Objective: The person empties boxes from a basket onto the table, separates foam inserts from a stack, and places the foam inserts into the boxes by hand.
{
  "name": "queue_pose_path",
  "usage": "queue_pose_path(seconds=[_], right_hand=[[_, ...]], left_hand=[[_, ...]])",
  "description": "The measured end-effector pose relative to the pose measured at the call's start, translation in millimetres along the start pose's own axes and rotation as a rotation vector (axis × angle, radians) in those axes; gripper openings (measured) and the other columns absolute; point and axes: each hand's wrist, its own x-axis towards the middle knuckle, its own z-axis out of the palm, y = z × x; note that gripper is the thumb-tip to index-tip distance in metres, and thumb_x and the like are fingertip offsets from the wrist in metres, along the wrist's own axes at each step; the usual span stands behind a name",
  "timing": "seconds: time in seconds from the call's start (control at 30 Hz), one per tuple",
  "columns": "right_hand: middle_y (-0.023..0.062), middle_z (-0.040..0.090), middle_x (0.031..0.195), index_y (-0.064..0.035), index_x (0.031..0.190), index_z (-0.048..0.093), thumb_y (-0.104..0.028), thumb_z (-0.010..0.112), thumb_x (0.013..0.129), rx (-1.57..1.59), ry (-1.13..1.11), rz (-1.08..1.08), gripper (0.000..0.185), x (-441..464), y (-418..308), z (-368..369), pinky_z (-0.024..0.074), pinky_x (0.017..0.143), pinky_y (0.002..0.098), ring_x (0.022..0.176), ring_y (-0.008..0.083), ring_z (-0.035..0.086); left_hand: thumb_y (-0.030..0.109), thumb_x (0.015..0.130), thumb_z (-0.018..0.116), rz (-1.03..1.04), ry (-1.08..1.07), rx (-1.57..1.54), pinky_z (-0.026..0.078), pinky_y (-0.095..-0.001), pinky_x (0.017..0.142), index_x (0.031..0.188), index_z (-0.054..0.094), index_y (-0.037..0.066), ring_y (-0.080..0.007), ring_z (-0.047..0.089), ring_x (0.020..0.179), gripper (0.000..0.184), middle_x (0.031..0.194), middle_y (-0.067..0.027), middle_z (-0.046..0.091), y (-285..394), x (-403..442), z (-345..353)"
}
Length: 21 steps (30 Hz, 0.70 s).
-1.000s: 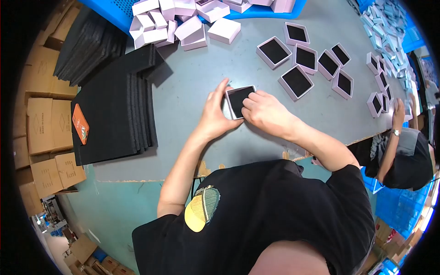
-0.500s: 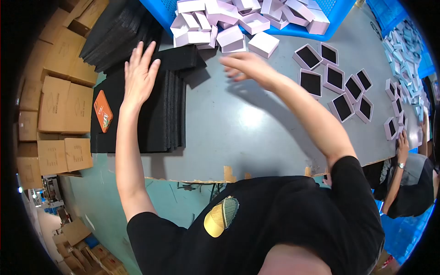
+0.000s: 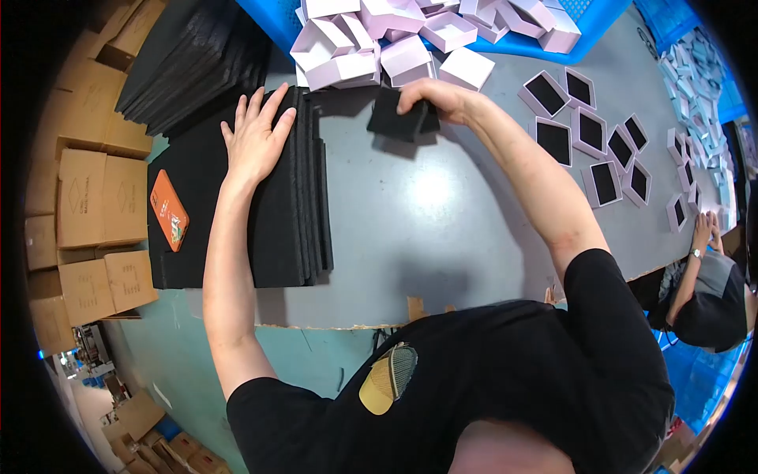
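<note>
My left hand (image 3: 257, 142) lies flat with its fingers spread on a stack of black foam sheets (image 3: 276, 213). Between the fingers and thumb of my right hand (image 3: 433, 101) are black foam pieces (image 3: 395, 118), held over the grey table just right of the stack. An orange phone (image 3: 169, 210) rests on the left part of the stack. To the right, several pale pink boxes with black inserts (image 3: 590, 133) lie on the table. Pale boxes without inserts (image 3: 405, 59) are heaped at the top.
A blue basket (image 3: 580, 46) stands at the far edge. More black sheets (image 3: 189, 67) lie at upper left, beside cardboard boxes (image 3: 81, 197). Across the table at right, a co-worker's hands (image 3: 705, 229) are near more small boxes. Light blue boxes (image 3: 695, 110) are piled beyond.
The box I was holding has joined the group at right. My left hand has moved onto the foam stack. My right hand has gone to the stack's upper right and taken hold of black foam.
</note>
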Motion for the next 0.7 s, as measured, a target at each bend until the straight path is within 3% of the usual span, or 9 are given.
queue_pose_path(seconds=[0.1, 0.17, 0.23, 0.27, 0.37, 0.57, 0.6, 0.63, 0.7], right_hand=[[0.0066, 0.069, 0.088, 0.0007, 0.098, 0.069, -0.01, 0.073, 0.068, -0.376, -0.147, 0.084, 0.032, -8, -2, 3, 0.0517, 0.074, 0.0272, 0.078, 0.0145, 0.064], [0.007, 0.068, 0.096, 0.0003, 0.114, 0.064, -0.01, 0.076, 0.068, -0.693, -0.245, 0.08, 0.049, -26, -9, 9, 0.0514, 0.077, 0.0296, 0.087, 0.016, 0.063], [0.0071, 0.067, 0.103, -0.0031, 0.121, 0.061, -0.009, 0.077, 0.068, -0.706, -0.349, -0.035, 0.055, -52, -15, 9, 0.0523, 0.079, 0.0307, 0.091, 0.0158, 0.063], [0.0062, 0.065, 0.113, -0.0065, 0.125, 0.059, 0.001, 0.076, 0.067, -0.704, -0.33, -0.022, 0.061, -64, -18, 10, 0.0524, 0.088, 0.0316, 0.101, 0.0159, 0.062], [0.0044, 0.063, 0.12, -0.0069, 0.127, 0.058, 0.009, 0.075, 0.066, -0.516, -0.229, -0.361, 0.065, -95, -2, 14, 0.0502, 0.096, 0.0319, 0.11, 0.0158, 0.06], [0.0043, 0.058, 0.132, -0.0063, 0.134, 0.056, 0.003, 0.083, 0.068, -0.331, -0.26, -0.204, 0.071, -144, 27, 4, 0.0479, 0.102, 0.031, 0.119, 0.0152, 0.056], [0.0043, 0.057, 0.131, -0.0045, 0.133, 0.055, 0.001, 0.085, 0.068, -0.303, -0.293, -0.176, 0.072, -145, 36, -3, 0.0484, 0.101, 0.0301, 0.118, 0.0151, 0.056], [0.0048, 0.058, 0.13, -0.0036, 0.134, 0.054, -0.001, 0.086, 0.068, -0.184, -0.264, -0.21, 0.073, -149, 40, -4, 0.048, 0.102, 0.0302, 0.118, 0.0151, 0.056], [0.0057, 0.059, 0.129, -0.0018, 0.134, 0.053, -0.004, 0.087, 0.068, 0.049, -0.219, -0.272, 0.074, -158, 47, -5, 0.0474, 0.103, 0.0303, 0.119, 0.0149, 0.057]], left_hand=[[0.054, 0.098, 0.045, 0.004, 0.004, -0.003, 0.011, -0.0693, 0.116, 0.149, 0.045, 0.032, -0.0354, 0.019, 0.151, 0.055, 0.16, -0.0128, 0.032, 2, -1, -1], [0.053, 0.098, 0.045, 0.002, 0.013, -0.002, 0.012, -0.0694, 0.115, 0.149, 0.045, 0.031, -0.0356, 0.02, 0.151, 0.055, 0.159, -0.0136, 0.033, 2, -1, -2], [0.053, 0.098, 0.046, 0.0, 0.02, -0.001, 0.012, -0.0695, 0.115, 0.148, 0.045, 0.031, -0.0357, 0.02, 0.15, 0.055, 0.159, -0.0143, 0.033, 4, -2, -2], [0.052, 0.098, 0.046, 0.0, 0.023, 0.003, 0.012, -0.0697, 0.115, 0.148, 0.046, 0.031, -0.0359, 0.021, 0.15, 0.055, 0.159, -0.0144, 0.033, 5, -2, -2], [0.052, 0.098, 0.047, -0.001, 0.036, 0.007, 0.012, -0.0704, 0.115, 0.148, 0.046, 0.03, -0.0363, 0.021, 0.15, 0.055, 0.158, -0.0146, 0.034, 6, -2, -1], [0.047, 0.099, 0.048, 0.027, 0.029, 0.172, 0.016, -0.0711, 0.113, 0.147, 0.047, 0.025, -0.0396, 0.024, 0.148, 0.053, 0.157, -0.0195, 0.034, 16, 0, -11], [0.037, 0.096, 0.058, 0.11, 0.131, 0.314, 0.022, -0.0709, 0.11, 0.141, 0.051, 0.014, -0.0417, 0.03, 0.145, 0.051, 0.154, -0.0206, 0.038, 22, 0, -13], [0.025, 0.087, 0.068, 0.301, 0.309, 0.353, 0.034, -0.0625, 0.108, 0.132, 0.054, 0.004, -0.0407, 0.043, 0.135, 0.051, 0.143, -0.0229, 0.048, 37, -6, -25], [0.015, 0.084, 0.071, 0.597, 0.25, -0.001, 0.048, -0.0467, 0.094, 0.132, 0.053, 0.0, -0.0341, 0.061, 0.11, 0.054, 0.132, -0.0214, 0.057, 78, -19, -49]])
